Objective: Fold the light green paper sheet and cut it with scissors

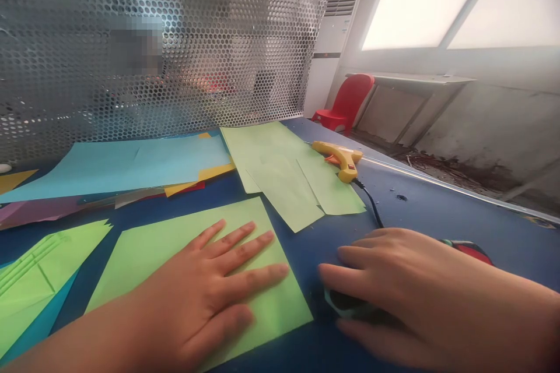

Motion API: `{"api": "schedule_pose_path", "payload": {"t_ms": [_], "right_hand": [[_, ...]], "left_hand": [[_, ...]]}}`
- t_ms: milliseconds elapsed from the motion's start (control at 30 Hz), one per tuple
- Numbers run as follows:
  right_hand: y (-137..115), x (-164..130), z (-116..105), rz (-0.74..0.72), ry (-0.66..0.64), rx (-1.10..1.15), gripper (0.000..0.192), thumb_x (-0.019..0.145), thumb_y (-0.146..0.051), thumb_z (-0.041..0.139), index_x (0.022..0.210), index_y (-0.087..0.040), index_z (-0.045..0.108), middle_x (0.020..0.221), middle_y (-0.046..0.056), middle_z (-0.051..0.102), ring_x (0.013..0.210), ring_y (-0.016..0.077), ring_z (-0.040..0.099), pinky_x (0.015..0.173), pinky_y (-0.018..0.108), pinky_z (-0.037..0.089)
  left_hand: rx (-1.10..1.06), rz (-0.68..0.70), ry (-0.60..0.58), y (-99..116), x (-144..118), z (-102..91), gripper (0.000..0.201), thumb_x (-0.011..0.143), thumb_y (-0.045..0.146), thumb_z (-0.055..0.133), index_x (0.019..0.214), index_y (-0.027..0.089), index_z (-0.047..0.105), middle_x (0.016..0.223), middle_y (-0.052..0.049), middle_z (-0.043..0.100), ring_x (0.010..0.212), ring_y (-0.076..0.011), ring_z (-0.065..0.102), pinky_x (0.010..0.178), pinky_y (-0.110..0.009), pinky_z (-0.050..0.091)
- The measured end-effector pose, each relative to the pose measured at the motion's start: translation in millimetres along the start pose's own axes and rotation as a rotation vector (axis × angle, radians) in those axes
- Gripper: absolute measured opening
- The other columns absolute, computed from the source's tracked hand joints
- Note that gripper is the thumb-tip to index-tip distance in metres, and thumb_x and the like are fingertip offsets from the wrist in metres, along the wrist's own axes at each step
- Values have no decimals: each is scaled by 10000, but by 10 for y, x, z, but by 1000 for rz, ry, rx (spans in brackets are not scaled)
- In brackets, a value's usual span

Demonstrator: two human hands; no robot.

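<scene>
On the blue table [429, 210], with the left hand [205, 291] pressed flat and open on the green sheet [175, 245], the right hand [406, 291] closes over a dark-handled tool [345, 303], probably scissors; keep the sheet pinned while lifting it.

Bare blue table [420, 210] right of the glue gun [342, 160]; paper sheets [289, 169] crowd left.
</scene>
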State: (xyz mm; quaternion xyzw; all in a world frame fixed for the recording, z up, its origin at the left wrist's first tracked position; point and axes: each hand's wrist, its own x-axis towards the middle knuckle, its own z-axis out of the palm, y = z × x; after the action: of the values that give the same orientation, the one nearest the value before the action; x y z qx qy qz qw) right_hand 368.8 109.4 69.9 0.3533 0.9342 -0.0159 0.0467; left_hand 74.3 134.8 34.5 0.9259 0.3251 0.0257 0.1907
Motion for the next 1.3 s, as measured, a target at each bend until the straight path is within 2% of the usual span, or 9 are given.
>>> {"api": "schedule_pose_path", "payload": {"t_ms": [67,233,367,500,1300], "right_hand": [[-5,-5,-2,-8,6,6,189,971,-328,670,833,-261,558,669,-25,604,558,209,655,517,343,281],[3,-22,12,-29,52,0,208,956,-319,714,837,-268,551,657,-47,588,534,196,638,508,341,299],[25,-25,12,-43,52,-13,193,948,-302,718,849,-272,555,667,-53,589,531,192,629,513,335,327],[28,-30,9,-59,87,-20,209,937,-304,740,845,-274,555,667,-58,594,530,187,630,510,336,336],[37,-28,20,-61,72,-27,165,931,-301,746,863,-268,599,639,-57,576,519,181,620,512,320,348]], "left_hand": [[7,-12,11,-9,-1,-1,469,1123,686,271,1579,612,351,1713,159,264,1620,-276,303,1315,-658,168],[-47,0,-163,-35,21,-37,505,1111,690,293,1608,611,266,1741,139,182,1636,-338,234,1282,-746,128],[-50,-18,-158,-37,38,-73,504,1108,696,259,1606,622,267,1743,156,171,1642,-335,217,1286,-743,103],[-56,-15,-215,-44,37,-84,519,1109,678,275,1622,610,238,1754,147,122,1652,-353,159,1274,-768,94],[-35,-3,-194,-51,50,-71,518,1112,684,242,1625,614,217,1758,152,112,1653,-324,173,1289,-739,110]]}}
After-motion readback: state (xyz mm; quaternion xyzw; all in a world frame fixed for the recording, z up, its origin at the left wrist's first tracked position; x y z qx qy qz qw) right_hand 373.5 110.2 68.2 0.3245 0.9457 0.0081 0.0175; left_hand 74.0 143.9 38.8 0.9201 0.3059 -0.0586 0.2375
